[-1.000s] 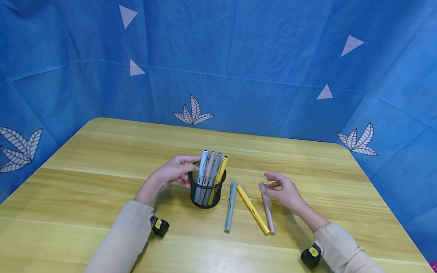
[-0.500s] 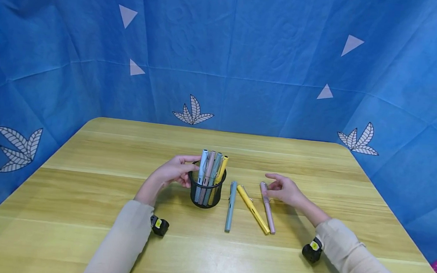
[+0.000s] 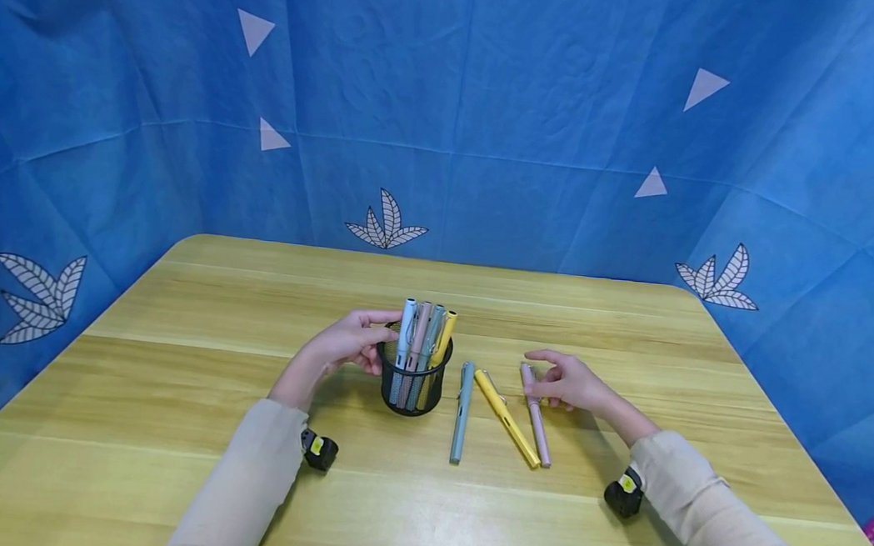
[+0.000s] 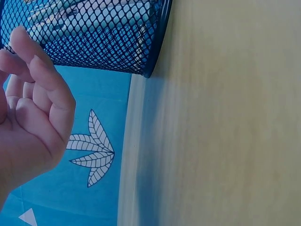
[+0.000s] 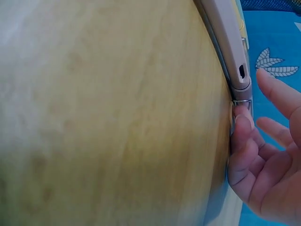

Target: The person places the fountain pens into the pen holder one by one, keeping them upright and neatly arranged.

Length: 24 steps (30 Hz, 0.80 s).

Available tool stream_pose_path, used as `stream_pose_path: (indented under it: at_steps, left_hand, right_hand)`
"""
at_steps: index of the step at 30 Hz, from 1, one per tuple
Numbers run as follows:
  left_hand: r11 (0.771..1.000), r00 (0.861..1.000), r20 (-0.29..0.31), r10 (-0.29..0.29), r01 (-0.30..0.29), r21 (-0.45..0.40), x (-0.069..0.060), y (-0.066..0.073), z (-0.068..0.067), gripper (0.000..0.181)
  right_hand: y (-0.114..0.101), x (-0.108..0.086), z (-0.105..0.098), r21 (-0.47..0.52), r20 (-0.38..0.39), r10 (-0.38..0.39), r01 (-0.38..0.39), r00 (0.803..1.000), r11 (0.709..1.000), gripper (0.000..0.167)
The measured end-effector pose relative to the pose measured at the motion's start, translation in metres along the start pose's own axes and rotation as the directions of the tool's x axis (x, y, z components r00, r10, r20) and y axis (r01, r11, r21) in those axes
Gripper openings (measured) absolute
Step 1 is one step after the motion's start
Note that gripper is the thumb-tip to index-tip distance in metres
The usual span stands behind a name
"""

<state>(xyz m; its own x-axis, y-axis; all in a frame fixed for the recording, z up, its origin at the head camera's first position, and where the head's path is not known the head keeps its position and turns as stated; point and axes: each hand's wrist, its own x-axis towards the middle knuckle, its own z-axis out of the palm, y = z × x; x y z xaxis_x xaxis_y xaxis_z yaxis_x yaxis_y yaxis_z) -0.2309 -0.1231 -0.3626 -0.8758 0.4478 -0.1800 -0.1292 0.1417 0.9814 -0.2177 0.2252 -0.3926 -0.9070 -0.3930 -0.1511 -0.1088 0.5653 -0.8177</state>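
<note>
On the left of the pens, my left hand (image 3: 350, 341) grips the rim of a black mesh holder (image 3: 412, 393), thumb at the near side; it shows beside the mesh (image 4: 103, 47) in the left wrist view. Several pens stand in the holder. A lilac pen (image 3: 538, 429) lies flat on the table, with my right hand (image 3: 569, 384) over its upper part. The right wrist view shows curled lower fingers of this hand (image 5: 270, 160) by the lilac pen's cap end (image 5: 228, 42), with another digit held apart; a closed grip is not visible.
A yellow pen (image 3: 506, 419) lies slanted left of the lilac one, their lower ends close together. A teal pen (image 3: 462, 412) lies between the yellow pen and the holder. Behind the wooden table (image 3: 175, 374) hangs a blue patterned cloth (image 3: 455, 99).
My right hand has shifted slightly around the lilac pen's upper end, its extended finger now a little lower and further left. The left hand and holder have stayed in place.
</note>
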Motion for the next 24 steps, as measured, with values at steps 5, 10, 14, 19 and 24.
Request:
stream_pose_path:
  at_steps: [5,10,14,19,24]
  left_hand:
    - [1.0,1.0,0.01,0.012,-0.012,-0.005,-0.0002,0.0001,-0.0003,0.05]
    - [1.0,1.0,0.006,0.01,-0.01,-0.006,-0.0005,0.0006,0.0001,0.05]
    - [1.0,1.0,0.005,0.007,-0.007,-0.007,-0.0008,0.0008,0.0004,0.05]
    - [1.0,1.0,0.011,0.007,-0.006,-0.012,-0.0006,0.0006,0.0001,0.051]
    - [1.0,1.0,0.016,0.014,-0.014,-0.015,0.0012,-0.001,-0.0009,0.051]
  right_hand:
    - [0.0013,0.0026,-0.0006,0.004,0.042,0.0,0.0,0.999,1.0,0.062]
    - [0.0018,0.004,-0.0013,0.01,0.066,0.006,-0.007,0.998,1.0,0.064]
    - [0.0028,0.0053,-0.0017,0.015,0.082,0.017,-0.018,0.997,1.0,0.068]
    - [0.0029,0.0068,-0.0025,0.009,0.092,0.034,-0.035,0.995,0.999,0.07]
    - [-0.0009,0.007,-0.0027,-0.009,0.095,0.071,-0.071,0.993,0.997,0.072]
